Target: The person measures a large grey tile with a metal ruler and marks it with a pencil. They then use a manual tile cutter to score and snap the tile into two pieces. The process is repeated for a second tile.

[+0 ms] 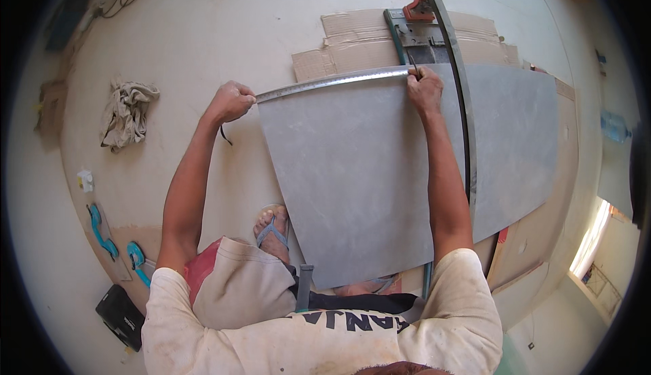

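Note:
A silver tape measure (325, 85) is stretched along the far edge of a large grey tile (352, 171). My left hand (232, 102) is closed at the tape's left end by the tile's far left corner; a black strap hangs below it. At the tape's other end, my right hand (425, 89) is closed over the strip and a thin dark marking tool whose exact kind I cannot make out. Just right of that hand, a long dark metal rail (456, 63) crosses over the tile. The rail belongs to a tile cutter (424, 39) with a red part (419, 7).
Cardboard sheets (359, 39) lie under the cutter's far end. A crumpled cloth (129, 114) is on the floor at left, with teal suction lifters (102, 231) and a black case (121, 317) nearer. My sandalled foot (272, 229) stands beside the tile's left edge.

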The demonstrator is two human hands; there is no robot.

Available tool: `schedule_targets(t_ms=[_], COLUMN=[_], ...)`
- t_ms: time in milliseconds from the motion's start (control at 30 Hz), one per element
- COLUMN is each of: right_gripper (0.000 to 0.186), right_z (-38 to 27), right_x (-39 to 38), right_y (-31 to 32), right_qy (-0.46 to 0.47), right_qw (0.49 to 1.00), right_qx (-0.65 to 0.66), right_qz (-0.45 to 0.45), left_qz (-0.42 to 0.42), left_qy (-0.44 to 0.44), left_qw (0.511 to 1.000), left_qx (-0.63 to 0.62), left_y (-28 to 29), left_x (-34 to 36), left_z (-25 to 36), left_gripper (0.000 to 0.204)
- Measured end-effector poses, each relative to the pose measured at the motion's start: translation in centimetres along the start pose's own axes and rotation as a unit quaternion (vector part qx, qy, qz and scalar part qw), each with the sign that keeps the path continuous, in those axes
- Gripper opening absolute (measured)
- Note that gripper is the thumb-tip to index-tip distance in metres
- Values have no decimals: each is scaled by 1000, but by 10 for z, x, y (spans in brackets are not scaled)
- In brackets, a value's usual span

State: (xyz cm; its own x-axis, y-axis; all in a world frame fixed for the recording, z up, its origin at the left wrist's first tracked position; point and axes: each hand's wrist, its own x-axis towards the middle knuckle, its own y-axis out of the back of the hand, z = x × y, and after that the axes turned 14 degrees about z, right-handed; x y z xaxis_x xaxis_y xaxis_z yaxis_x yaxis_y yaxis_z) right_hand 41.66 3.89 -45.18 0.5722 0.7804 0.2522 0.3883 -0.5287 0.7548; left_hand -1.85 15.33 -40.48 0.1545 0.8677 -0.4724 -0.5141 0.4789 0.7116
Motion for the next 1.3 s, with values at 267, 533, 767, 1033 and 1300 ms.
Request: schedule_targets(t_ms=[267, 533, 767, 1033, 1300], right_gripper=[12, 14, 12, 17, 15], right_z=[-2, -1, -6, -10, -8], right_x=[13, 6, 28, 13, -6], right_y=[-7, -4, -13, -1, 13], right_qy=[47, 59, 53, 8, 45], right_qw=[999, 998, 998, 1000, 998], right_qx=[-9, -22, -44, 11, -37], right_qz=[-12, -6, -2, 12, 30], left_qz=[-4, 9, 8, 22, 34], left_qy=[23, -10, -7, -7, -42], left_qw=[1000, 1000, 1000, 1000, 998], left_qx=[-14, 7, 11, 7, 8], left_y=[0, -3, -3, -2, -3], left_x=[0, 0, 2, -2, -3], left_z=[-4, -1, 3, 1, 2], left_gripper=[24, 24, 22, 25, 22])
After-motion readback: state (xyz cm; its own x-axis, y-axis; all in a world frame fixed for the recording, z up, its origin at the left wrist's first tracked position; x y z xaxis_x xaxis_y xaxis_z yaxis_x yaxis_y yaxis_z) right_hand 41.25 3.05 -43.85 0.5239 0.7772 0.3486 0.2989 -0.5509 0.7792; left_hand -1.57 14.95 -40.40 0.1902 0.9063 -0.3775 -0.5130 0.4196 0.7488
